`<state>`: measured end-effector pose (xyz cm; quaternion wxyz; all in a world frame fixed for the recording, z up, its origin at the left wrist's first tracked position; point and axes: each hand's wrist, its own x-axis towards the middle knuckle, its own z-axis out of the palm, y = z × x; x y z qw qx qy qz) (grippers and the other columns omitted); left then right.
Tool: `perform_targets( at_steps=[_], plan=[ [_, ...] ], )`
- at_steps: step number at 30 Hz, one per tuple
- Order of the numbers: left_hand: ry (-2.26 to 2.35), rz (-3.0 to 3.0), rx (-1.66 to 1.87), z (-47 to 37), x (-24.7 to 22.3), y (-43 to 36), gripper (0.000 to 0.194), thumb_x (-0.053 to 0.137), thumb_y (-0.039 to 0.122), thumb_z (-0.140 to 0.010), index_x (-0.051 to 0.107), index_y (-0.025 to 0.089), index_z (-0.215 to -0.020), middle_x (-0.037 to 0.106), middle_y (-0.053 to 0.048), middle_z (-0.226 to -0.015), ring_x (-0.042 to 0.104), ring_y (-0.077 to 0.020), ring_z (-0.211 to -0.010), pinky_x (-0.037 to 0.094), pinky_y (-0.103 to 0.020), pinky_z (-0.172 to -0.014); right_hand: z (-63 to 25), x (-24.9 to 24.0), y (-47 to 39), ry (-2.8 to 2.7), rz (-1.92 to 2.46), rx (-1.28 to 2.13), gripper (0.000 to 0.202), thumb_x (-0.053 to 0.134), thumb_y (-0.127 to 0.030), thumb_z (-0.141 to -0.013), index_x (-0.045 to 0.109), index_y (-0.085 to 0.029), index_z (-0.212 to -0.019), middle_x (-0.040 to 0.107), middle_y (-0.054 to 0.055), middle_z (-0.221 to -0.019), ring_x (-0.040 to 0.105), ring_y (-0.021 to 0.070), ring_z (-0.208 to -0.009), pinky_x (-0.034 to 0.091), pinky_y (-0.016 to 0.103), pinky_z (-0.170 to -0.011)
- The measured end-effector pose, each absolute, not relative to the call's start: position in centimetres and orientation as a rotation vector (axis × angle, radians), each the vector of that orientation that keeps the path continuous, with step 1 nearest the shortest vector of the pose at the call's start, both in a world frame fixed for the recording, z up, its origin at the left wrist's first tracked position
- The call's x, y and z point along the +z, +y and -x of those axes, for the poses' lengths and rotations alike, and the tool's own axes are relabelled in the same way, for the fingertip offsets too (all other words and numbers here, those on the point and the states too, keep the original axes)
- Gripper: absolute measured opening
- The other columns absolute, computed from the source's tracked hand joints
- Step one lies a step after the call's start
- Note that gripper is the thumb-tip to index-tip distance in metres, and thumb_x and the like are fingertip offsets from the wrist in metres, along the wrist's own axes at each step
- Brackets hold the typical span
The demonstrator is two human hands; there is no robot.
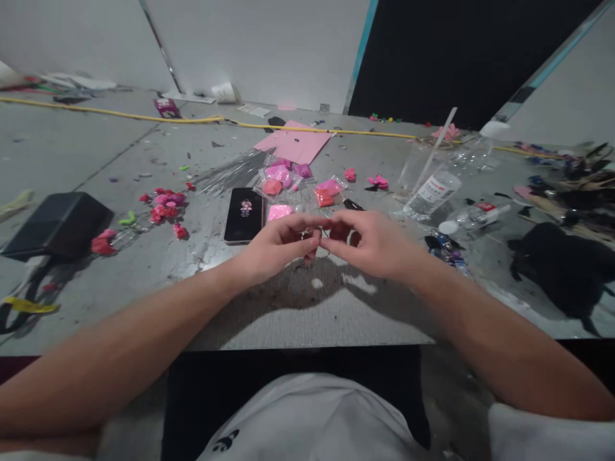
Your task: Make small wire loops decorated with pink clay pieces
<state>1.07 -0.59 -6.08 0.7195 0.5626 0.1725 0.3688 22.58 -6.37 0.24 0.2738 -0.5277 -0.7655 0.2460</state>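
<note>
Head view: gray table [288, 330], pale wall [269, 51] behind; left hand [281, 242], right hand [375, 242] pinched on thin piece [305, 235] (blurred).

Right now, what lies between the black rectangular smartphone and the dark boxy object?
In the head view, small pink and red flower-like pieces and a bright green curved piece lie between the smartphone and the boxy object.

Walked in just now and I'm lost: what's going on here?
A person is working with both hands over a table. The left hand and right hand meet at the fingertips; whatever is between them is too small to make out. A phone lies near the left hand, with small bags of pink and red material beyond the hands. A cluster of pink and red pieces lies off to the left.
</note>
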Motion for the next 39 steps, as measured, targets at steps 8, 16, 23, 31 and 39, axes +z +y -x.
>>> perform_targets(
  at_steps=[8, 16, 23, 31, 39],
  plan=[
    [0.306, -0.87, 0.873, -1.1, -6.4, 0.6, 0.03, 0.093, 0.032, -0.084, 0.08, 0.016, -0.106, 0.074, -0.004, -0.094, 0.072, -0.0112, -0.083, 0.061, -0.02, -0.075, -20.6, -2.7, -4.0, -1.504, 1.155, 0.893, 0.029, 0.08, -0.048, -0.092, 0.066, -0.023, -0.097, 0.069, 0.0, -0.079, 0.06, 0.0141, -0.058, 0.049, 0.032, -0.055],
    [0.344, -0.919, 0.87, -1.2, -6.8, 0.5, 0.024, 0.088, 0.037, -0.09, 0.079, 0.017, -0.1, 0.077, -0.005, -0.094, 0.075, -0.0136, -0.085, 0.063, -0.023, -0.077, -20.5, -5.5, -3.3, -1.216, 1.007, 1.184, 0.043, 0.091, -0.056, -0.078, 0.065, -0.022, -0.087, 0.068, -0.001, -0.075, 0.057, 0.0125, -0.061, 0.051, 0.031, -0.059],
    [0.39, -0.881, 0.814, -1.5, -6.6, 0.3, 0.023, 0.087, 0.031, -0.089, 0.073, 0.015, -0.081, 0.07, -0.002, -0.075, 0.072, -0.0122, -0.076, 0.062, -0.022, -0.077, -20.5, -6.3, -3.4, -1.165, 0.956, 1.203, 0.04, 0.094, -0.05, -0.075, 0.067, -0.022, -0.084, 0.068, -0.001, -0.075, 0.062, 0.0152, -0.07, 0.055, 0.033, -0.069],
    [0.371, -0.868, 0.694, -1.6, -7.0, 0.6, 0.022, 0.089, 0.033, -0.087, 0.078, 0.014, -0.085, 0.072, -0.005, -0.077, 0.07, -0.0127, -0.075, 0.061, -0.022, -0.074, -20.7, -6.0, -4.0, -1.09, 0.721, 1.654, 0.031, 0.086, -0.046, -0.087, 0.071, -0.019, -0.079, 0.059, -0.001, -0.074, 0.058, 0.0153, -0.073, 0.054, 0.034, -0.08],
    [0.373, -0.896, 0.66, -1.6, -6.6, 0.0, 0.026, 0.087, 0.032, -0.089, 0.075, 0.013, -0.074, 0.056, 0.001, -0.063, 0.06, -0.01, -0.064, 0.056, -0.02, -0.067, -20.2, -6.1, -4.6, -0.947, 0.616, 1.677, 0.029, 0.091, -0.038, -0.084, 0.074, -0.018, -0.073, 0.056, -0.002, -0.067, 0.051, 0.0121, -0.068, 0.052, 0.026, -0.071]
  ],
)
